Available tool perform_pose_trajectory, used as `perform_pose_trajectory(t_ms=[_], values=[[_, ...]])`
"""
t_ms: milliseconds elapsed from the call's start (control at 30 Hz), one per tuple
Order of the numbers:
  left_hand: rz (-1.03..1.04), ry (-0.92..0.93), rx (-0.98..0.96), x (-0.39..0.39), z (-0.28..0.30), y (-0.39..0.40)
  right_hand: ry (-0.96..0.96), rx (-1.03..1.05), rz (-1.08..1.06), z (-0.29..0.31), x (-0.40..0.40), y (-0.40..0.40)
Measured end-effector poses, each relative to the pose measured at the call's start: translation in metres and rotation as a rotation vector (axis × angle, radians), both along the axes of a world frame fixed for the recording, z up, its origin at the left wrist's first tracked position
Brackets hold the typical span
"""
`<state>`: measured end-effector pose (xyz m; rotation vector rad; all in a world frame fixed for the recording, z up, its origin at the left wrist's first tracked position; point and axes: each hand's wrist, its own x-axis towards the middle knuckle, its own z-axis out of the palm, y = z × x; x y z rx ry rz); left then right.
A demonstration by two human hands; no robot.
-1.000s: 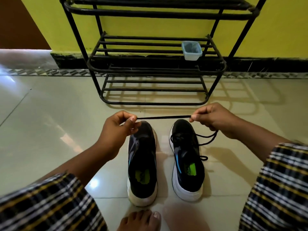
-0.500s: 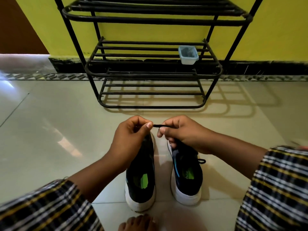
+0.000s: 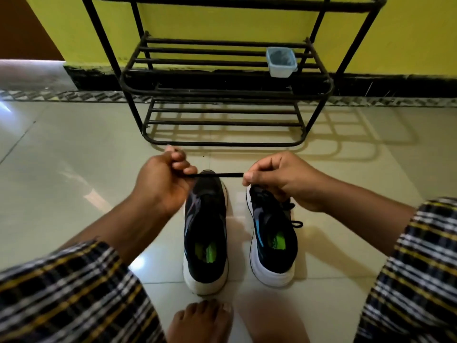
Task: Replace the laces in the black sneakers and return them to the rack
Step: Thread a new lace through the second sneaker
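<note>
Two black sneakers with white soles stand side by side on the tiled floor, toes pointing away from me. The left sneaker has no lace in it. The right sneaker is laced, with loose ends hanging on its right side. A black lace is stretched taut and level above the toes. My left hand pinches one end of it and my right hand pinches the other. My right hand covers the right sneaker's toe.
A black metal shoe rack stands against the yellow wall just beyond the sneakers, its bars bare apart from a small pale blue plastic tub on the middle shelf. My bare foot rests behind the sneakers' heels, my checked sleeves at both sides.
My hands came together over the toes half a second ago. They have now drawn apart a little, stretching the lace between them again. The sneakers have not moved.
</note>
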<state>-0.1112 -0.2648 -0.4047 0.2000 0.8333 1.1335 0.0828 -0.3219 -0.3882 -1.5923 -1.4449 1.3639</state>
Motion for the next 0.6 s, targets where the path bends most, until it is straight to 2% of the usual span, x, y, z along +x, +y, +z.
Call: perform_pose_trajectory(t_ms=[100,233,333,367,500,600], values=[[0.035,0.147,0.038,-0.018,-0.01,0.006,-0.091,0.01,0.005,0.012,0.018,0.004],[-0.057,0.452,0.126,-0.023,-0.019,0.004,-0.166,0.039,0.001,0.02,0.03,0.009],[-0.212,0.802,0.255,-0.012,-0.014,-0.002,-0.188,-0.003,0.019,0.004,0.021,0.006],[-0.271,0.86,0.305,-0.005,-0.01,-0.007,-0.197,-0.004,0.036,0.0,0.015,0.005],[-0.639,1.031,0.622,0.018,-0.001,-0.028,-0.215,0.065,0.053,-0.003,-0.002,0.007],[-0.796,1.068,0.697,0.018,-0.009,-0.036,-0.285,0.047,0.094,-0.002,0.0,0.007]])
